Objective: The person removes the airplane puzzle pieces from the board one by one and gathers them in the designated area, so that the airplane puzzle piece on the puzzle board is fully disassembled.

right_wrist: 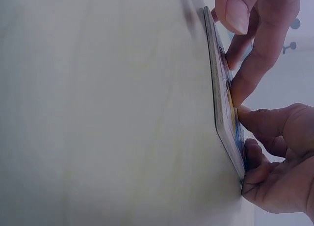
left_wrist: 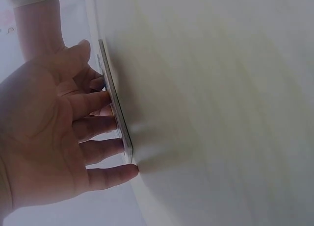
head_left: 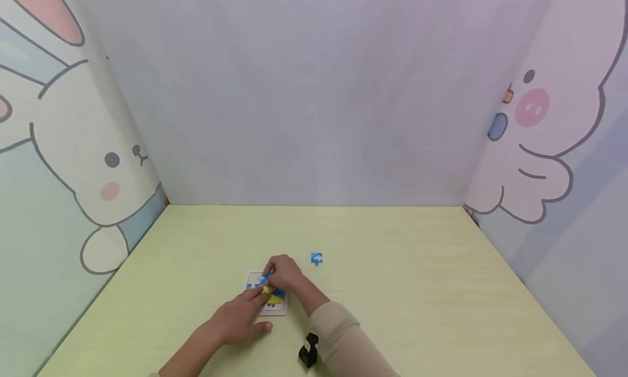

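Note:
A small jigsaw puzzle board (head_left: 281,312) with a pale border and a blue and yellow picture lies on the table. My left hand (head_left: 234,320) rests its extended fingers on the board, thumb held out to the side; the left wrist view shows these fingertips (left_wrist: 115,174) along the board's edge. Over the far part, my right hand (head_left: 285,272) pinches a blue puzzle piece (head_left: 265,279) between thumb and curled fingers, low against the board. In the right wrist view, the right hand (right_wrist: 289,157) partly hides the piece. Another blue-and-white puzzle piece (head_left: 316,258) lies apart, beyond the board to the right.
The pale wooden table (head_left: 417,290) meets a plain back wall (head_left: 314,104). Side walls carry a cartoon rabbit (head_left: 73,164) and another cartoon animal (head_left: 554,110). A black device (head_left: 308,352) sits beside the right sleeve (head_left: 343,333).

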Motion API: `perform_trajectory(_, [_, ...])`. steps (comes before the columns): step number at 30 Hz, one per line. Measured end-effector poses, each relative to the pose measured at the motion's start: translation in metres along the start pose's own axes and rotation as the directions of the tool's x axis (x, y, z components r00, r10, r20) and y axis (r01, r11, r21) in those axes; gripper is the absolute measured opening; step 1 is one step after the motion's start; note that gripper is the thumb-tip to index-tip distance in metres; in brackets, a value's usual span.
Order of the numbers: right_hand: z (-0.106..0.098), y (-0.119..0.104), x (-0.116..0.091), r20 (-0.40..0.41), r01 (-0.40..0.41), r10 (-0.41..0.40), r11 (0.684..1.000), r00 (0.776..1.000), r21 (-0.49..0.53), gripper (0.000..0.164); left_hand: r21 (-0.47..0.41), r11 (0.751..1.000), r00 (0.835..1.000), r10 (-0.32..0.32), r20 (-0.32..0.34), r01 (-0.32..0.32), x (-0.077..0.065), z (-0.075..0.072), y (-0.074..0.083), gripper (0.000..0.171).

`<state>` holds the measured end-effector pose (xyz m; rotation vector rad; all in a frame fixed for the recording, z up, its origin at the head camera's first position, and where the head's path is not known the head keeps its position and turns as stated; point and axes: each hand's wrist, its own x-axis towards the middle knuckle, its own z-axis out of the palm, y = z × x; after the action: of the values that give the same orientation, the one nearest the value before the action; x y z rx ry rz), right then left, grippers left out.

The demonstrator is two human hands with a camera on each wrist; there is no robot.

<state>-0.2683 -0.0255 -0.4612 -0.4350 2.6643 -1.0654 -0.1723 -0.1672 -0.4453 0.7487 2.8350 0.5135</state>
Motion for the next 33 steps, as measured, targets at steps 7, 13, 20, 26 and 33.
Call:
perform_trajectory(7, [-0.0006, 0.0, 0.0007, -0.02, -0.026, 0.026, 1.0, 0.999, -0.014, 0.016, -0.017, 1.0, 1.0, -0.019, 0.005, 0.019, -0.0008, 0.0009, -0.001, 0.066])
perform_trajectory(13, [0.0003, 0.0005, -0.0001, -0.038, -0.032, 0.031, 0.999, 0.999, -0.029, 0.017, -0.022, 1.0, 1.0, -0.011, 0.006, 0.011, -0.0017, 0.0009, -0.001, 0.067])
perform_trajectory(20, [0.001, -0.0007, 0.0044, -0.051, -0.043, 0.04, 0.996, 0.998, -0.072, 0.017, -0.007, 1.0, 1.0, 0.0, -0.015, 0.0, -0.0001, 0.0021, -0.0006, 0.066])
perform_trajectory(26, [0.0008, -0.001, 0.006, -0.056, -0.06, 0.054, 0.992, 0.997, -0.111, 0.017, -0.016, 1.0, 1.0, 0.01, -0.016, -0.01, 0.0014, 0.0004, -0.001, 0.069])
perform_trajectory(33, [0.005, -0.0006, 0.0039, -0.041, -0.059, 0.055, 0.994, 0.998, -0.096, 0.018, -0.017, 1.0, 1.0, 0.019, -0.014, -0.02, -0.0024, 0.0027, -0.0029, 0.07])
